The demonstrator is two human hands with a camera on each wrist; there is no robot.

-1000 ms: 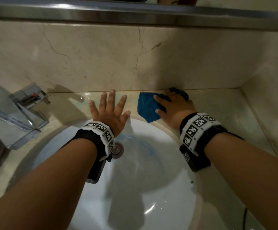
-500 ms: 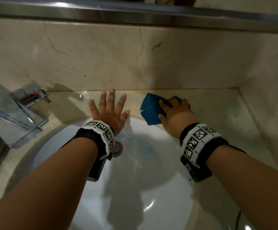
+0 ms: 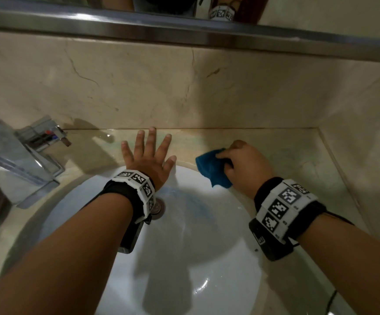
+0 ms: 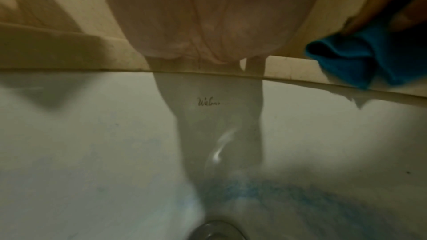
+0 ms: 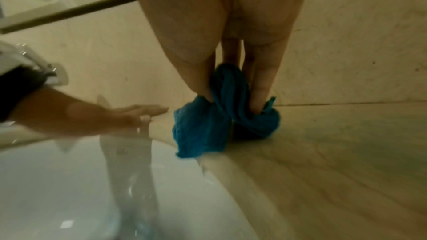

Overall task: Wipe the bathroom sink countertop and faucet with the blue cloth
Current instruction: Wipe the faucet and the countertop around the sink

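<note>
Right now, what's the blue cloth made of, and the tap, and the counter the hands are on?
The blue cloth looks like soft, fuzzy fabric, maybe microfibre: it bunches into folds where the right hand grips it. The faucet looks like polished metal, probably chrome, mirror-shiny with sharp flat faces. The countertop looks like glossy beige stone, perhaps marble: pale veins and a wet-looking shine. The left hand rests flat on it.

Bunched blue cloth [image 3: 214, 170] on countertop [image 3: 298, 155]

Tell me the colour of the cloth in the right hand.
The cloth is blue, a deep teal shade, bunched under the right hand. The right wrist view shows it best.
</note>
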